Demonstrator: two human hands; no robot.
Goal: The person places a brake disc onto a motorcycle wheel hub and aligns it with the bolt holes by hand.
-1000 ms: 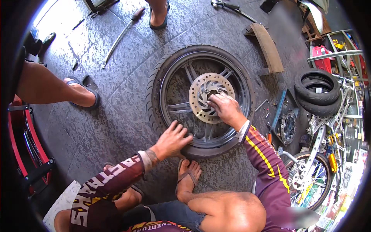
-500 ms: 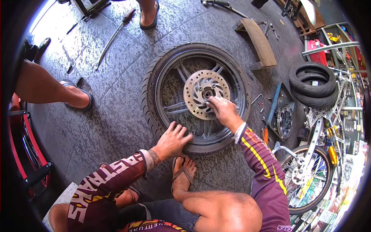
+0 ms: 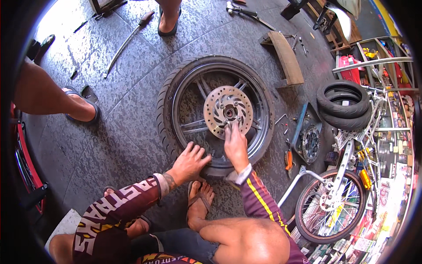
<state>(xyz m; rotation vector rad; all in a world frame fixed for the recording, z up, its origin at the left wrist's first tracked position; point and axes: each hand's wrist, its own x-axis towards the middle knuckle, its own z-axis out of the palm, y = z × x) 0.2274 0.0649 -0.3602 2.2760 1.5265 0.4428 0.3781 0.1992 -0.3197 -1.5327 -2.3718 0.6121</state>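
A motorcycle wheel with a black tyre (image 3: 163, 102) lies flat on the floor before me. On its hub is a drilled brake disc (image 3: 211, 110), with a round bearing opening (image 3: 229, 113) at its centre. My left hand (image 3: 190, 161) rests on the near left part of the tyre, fingers spread, holding nothing. At the disc's near edge, just below the hub, my right hand (image 3: 235, 143) has its fingertips pinched together; whatever is between them is too small to make out.
Right of the wheel are a hex key (image 3: 280, 118), orange-handled pliers (image 3: 288, 160), a blue tray (image 3: 300, 125) with a disc (image 3: 311, 143), and stacked tyres (image 3: 324, 105). A curved wooden stand (image 3: 286, 57) and hammer (image 3: 246, 12) lie beyond. Another person's feet (image 3: 83, 108) stand left.
My right hand has moved from beside the hub toward me, to the disc's near edge. My left hand stays on the tyre. The whole view has shifted slightly.
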